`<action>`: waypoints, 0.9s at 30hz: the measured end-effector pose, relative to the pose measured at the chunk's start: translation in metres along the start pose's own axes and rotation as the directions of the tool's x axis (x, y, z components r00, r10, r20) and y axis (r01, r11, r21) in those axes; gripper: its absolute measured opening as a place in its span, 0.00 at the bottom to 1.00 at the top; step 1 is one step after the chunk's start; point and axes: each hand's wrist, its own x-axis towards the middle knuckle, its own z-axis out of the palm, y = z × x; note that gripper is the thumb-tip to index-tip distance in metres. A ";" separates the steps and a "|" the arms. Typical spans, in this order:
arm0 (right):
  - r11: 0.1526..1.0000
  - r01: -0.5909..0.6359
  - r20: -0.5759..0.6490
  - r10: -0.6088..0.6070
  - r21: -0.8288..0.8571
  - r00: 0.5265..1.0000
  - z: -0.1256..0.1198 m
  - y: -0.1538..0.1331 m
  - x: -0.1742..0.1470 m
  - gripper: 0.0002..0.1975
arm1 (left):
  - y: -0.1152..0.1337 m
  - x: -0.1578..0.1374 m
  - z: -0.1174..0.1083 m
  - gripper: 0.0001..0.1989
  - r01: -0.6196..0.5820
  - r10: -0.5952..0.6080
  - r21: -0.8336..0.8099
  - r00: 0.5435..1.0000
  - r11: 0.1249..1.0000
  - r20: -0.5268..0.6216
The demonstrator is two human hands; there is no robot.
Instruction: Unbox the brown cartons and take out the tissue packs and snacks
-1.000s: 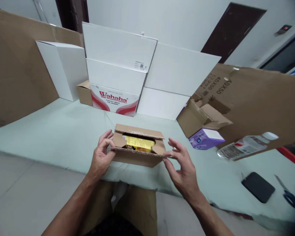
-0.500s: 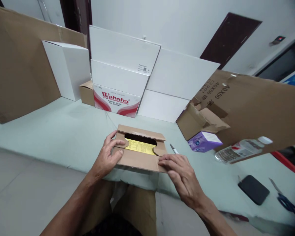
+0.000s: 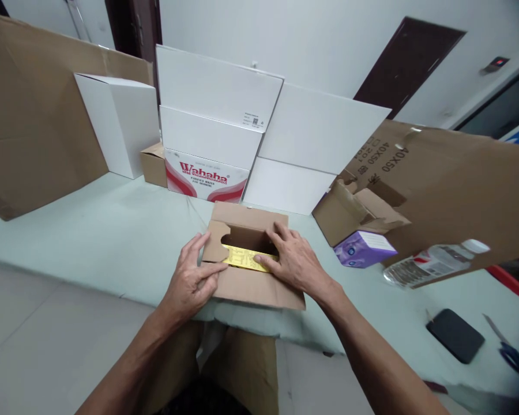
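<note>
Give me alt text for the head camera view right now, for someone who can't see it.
A person's left hand and right hand touch an open brown cardboard box on a pale green cloth, with a yellow item inside. Behind it stands a Wahaha carton; to the right are a purple box and a clear plastic bottle.

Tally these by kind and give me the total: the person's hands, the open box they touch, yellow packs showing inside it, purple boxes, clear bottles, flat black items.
Left hand and right hand: 2
Open brown box: 1
Yellow pack: 1
Purple box: 1
Clear bottle: 1
Flat black item: 1
Total: 7
</note>
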 end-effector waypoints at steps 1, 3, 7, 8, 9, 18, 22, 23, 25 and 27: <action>1.000 0.004 0.021 -0.004 0.005 1.000 0.001 0.002 0.002 0.32 | 0.001 0.000 -0.001 0.21 -0.021 0.021 0.011 1.000 1.000 0.007; 1.000 0.015 0.031 -0.015 0.018 0.999 0.005 0.005 0.004 0.31 | 0.003 0.002 -0.002 0.23 -0.034 0.033 0.038 0.999 0.999 0.028; 0.996 0.022 -0.002 -0.022 0.090 1.000 0.011 0.009 0.001 0.30 | 0.011 0.004 0.001 0.24 0.006 -0.011 0.129 0.999 0.992 0.040; 0.992 0.024 -0.015 -0.022 0.124 1.000 0.011 0.010 -0.001 0.30 | 0.014 0.004 0.002 0.24 0.012 -0.017 0.149 0.999 0.989 0.031; 0.986 0.023 -0.031 -0.019 0.162 0.999 0.010 0.011 -0.003 0.29 | 0.016 0.003 0.004 0.24 0.019 -0.022 0.164 1.000 0.986 0.021; 0.968 -0.115 -0.247 0.171 0.224 0.954 0.005 0.053 -0.035 0.23 | 0.019 0.002 0.001 0.42 0.393 -0.392 -0.043 0.920 0.919 0.023; 0.974 -0.179 -0.177 0.202 0.141 0.963 0.027 0.068 -0.040 0.23 | 0.021 0.006 -0.003 0.47 0.562 -0.557 -0.170 0.826 0.809 0.083; 0.977 -0.171 -0.157 0.190 0.124 0.969 0.030 0.068 -0.040 0.24 | 0.021 0.006 -0.003 0.48 0.591 -0.584 -0.196 0.806 0.783 0.099; 0.985 -0.156 -0.136 0.164 0.068 0.977 0.029 0.066 -0.040 0.24 | 0.021 0.006 -0.001 0.48 0.629 -0.620 -0.244 0.775 0.738 0.124; 0.991 -0.131 -0.153 0.129 -0.004 0.980 0.019 0.059 -0.039 0.23 | 0.020 0.006 0.001 0.49 0.645 -0.640 -0.277 0.759 0.712 0.124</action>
